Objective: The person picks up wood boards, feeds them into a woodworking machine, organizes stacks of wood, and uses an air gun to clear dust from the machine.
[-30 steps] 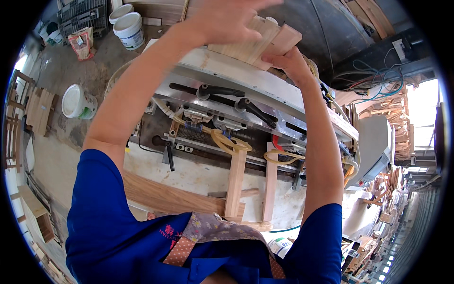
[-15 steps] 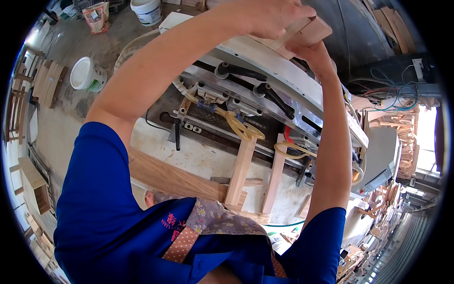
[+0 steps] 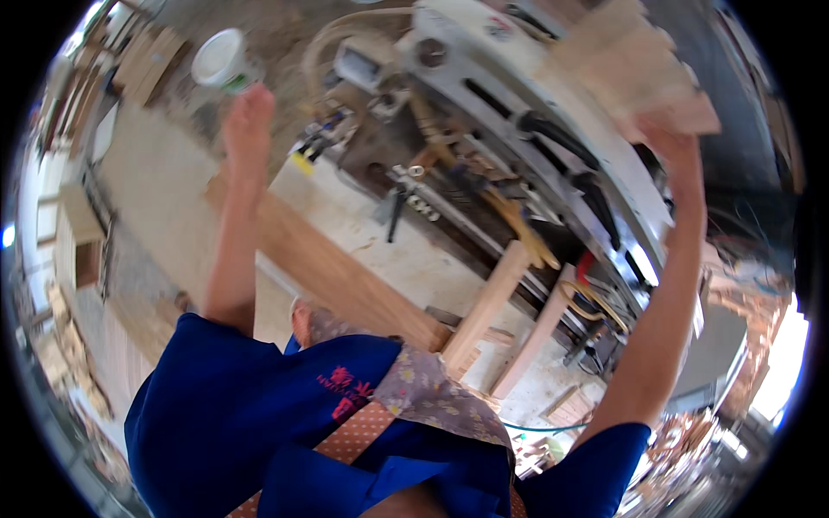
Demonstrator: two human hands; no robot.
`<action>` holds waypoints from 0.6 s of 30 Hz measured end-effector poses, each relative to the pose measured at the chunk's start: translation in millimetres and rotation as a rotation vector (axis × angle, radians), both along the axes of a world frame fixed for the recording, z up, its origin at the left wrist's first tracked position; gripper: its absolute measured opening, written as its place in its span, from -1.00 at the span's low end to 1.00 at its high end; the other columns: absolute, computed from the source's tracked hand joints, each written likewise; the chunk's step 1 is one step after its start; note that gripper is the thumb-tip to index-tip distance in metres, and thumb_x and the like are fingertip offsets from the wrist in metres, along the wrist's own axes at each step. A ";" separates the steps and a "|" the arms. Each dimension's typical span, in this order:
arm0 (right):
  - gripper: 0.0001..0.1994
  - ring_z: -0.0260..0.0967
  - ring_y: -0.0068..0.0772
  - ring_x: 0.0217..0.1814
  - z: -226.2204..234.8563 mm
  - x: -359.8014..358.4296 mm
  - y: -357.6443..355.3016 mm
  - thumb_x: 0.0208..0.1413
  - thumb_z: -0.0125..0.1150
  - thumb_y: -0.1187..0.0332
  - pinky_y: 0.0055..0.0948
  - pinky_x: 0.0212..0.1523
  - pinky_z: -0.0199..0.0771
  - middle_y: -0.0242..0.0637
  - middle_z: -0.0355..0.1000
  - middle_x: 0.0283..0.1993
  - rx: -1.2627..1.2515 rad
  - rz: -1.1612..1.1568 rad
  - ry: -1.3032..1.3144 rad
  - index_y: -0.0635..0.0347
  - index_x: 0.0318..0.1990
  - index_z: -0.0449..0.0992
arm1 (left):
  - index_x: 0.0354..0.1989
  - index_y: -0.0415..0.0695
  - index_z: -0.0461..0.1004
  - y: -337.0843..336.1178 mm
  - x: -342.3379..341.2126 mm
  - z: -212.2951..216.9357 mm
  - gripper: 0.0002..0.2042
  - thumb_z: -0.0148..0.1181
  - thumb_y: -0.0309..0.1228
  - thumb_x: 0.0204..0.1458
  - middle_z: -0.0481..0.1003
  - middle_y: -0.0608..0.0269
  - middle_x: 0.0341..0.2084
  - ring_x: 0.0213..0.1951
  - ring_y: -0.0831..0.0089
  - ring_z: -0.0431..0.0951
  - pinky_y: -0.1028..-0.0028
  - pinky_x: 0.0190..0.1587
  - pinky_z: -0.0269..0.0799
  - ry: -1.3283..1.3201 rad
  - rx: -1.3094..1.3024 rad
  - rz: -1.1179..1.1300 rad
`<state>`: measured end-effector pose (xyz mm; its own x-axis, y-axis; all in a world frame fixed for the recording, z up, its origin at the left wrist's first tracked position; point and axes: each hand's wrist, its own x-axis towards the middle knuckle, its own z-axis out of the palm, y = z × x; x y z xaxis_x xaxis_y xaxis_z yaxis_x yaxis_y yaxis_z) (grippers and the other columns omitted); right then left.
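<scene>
My right hand (image 3: 672,148) is at the upper right, its fingers closed on the near end of a pale wooden board (image 3: 691,116). This board lies beside several similar wooden pieces (image 3: 617,56) on top of the white machine (image 3: 540,73); motion blur softens their edges. My left hand (image 3: 249,116) hangs apart at the upper left, in front of the floor and just below a white bucket (image 3: 219,59). Its fingers are smeared, and nothing can be made out in them.
Black clamp levers (image 3: 561,142) stick out along the machine's front. Two pale wooden bars (image 3: 492,302) slant up from the white worktop (image 3: 345,207). A long brown plank (image 3: 345,268) lies along its near edge. Stacked boards (image 3: 151,65) stand on the floor at the far left.
My left hand has left the board at the machine and swung down to the left. The right hand stays at the wood. The whole view has turned, shifting the machine toward the right.
</scene>
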<state>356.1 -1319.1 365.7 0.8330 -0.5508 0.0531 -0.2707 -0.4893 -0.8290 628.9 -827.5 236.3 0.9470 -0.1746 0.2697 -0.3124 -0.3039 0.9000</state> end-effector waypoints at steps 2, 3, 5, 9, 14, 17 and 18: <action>-0.63 0.39 -0.51 -0.11 2.0 -1.7 2.1 -0.07 0.36 0.34 -0.51 -0.04 0.37 -0.29 0.46 -0.16 -0.041 -0.072 -0.010 0.27 -0.08 0.48 | -0.09 -0.24 0.47 32.0 -20.8 -28.4 -0.70 0.09 -0.25 0.16 0.53 0.25 -0.28 -0.27 0.55 0.50 0.51 -0.14 0.42 0.449 0.163 -0.024; -0.53 0.38 -0.51 -0.08 -2.0 -2.2 1.2 -0.09 0.38 0.29 -0.51 -0.03 0.37 -0.31 0.44 -0.11 -0.027 -0.079 0.001 0.24 0.00 0.42 | -0.13 -0.24 0.49 32.3 -30.9 -36.0 -0.70 0.06 -0.23 0.18 0.52 0.25 -0.34 -0.33 0.56 0.50 0.51 -0.18 0.44 0.596 0.007 -0.023; -0.32 0.37 -0.51 -0.01 4.8 -0.3 5.4 -0.13 0.42 0.19 -0.52 -0.03 0.36 -0.35 0.41 -0.01 -0.022 -0.100 0.027 0.18 0.18 0.30 | -0.19 -0.23 0.51 18.3 -48.1 -40.0 -0.69 0.03 -0.20 0.20 0.52 0.25 -0.43 -0.41 0.57 0.50 0.50 -0.25 0.46 0.757 -0.169 -0.027; -0.50 0.39 -0.50 -0.08 3.2 -5.5 -1.5 -0.11 0.38 0.35 -0.50 -0.05 0.38 -0.30 0.45 -0.12 0.024 -0.087 0.088 0.28 0.03 0.41 | -0.25 -0.23 0.52 11.5 -50.1 -65.3 -0.66 0.00 -0.16 0.21 0.51 0.25 -0.49 -0.46 0.58 0.49 0.55 -0.32 0.47 0.707 -0.078 -0.074; -0.44 0.34 -0.46 -0.03 6.9 7.2 11.6 -0.13 0.40 0.41 -0.50 0.03 0.32 -0.31 0.42 -0.07 0.060 -0.077 -0.055 0.33 0.07 0.36 | -0.27 -0.22 0.51 23.0 -44.6 -78.8 -0.61 -0.03 -0.09 0.22 0.51 0.28 -0.54 -0.47 0.60 0.50 0.59 -0.40 0.45 0.667 -0.025 -0.090; -0.34 0.28 -0.46 0.06 17.8 4.1 19.7 -0.16 0.42 0.43 -0.50 0.10 0.26 -0.31 0.36 0.02 0.097 -0.083 -0.083 0.32 0.16 0.27 | -0.22 -0.23 0.48 15.6 -46.0 -88.3 -0.61 -0.08 -0.11 0.23 0.51 0.27 -0.47 -0.45 0.55 0.51 0.53 -0.28 0.49 0.687 -0.100 -0.086; -0.33 0.28 -0.47 0.06 25.2 -0.4 16.2 -0.15 0.42 0.43 -0.50 0.09 0.28 -0.32 0.36 0.02 0.117 -0.089 -0.041 0.32 0.16 0.26 | -0.22 -0.25 0.48 9.1 -49.0 -90.9 -0.59 -0.08 -0.10 0.24 0.51 0.25 -0.46 -0.43 0.54 0.52 0.53 -0.27 0.48 0.653 -0.165 -0.093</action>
<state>355.7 -1302.9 390.8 0.7790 -0.6268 0.0167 -0.2737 -0.3639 -0.8903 579.9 -818.4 145.5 0.9077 -0.2688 -0.3223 0.2929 -0.1443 0.9452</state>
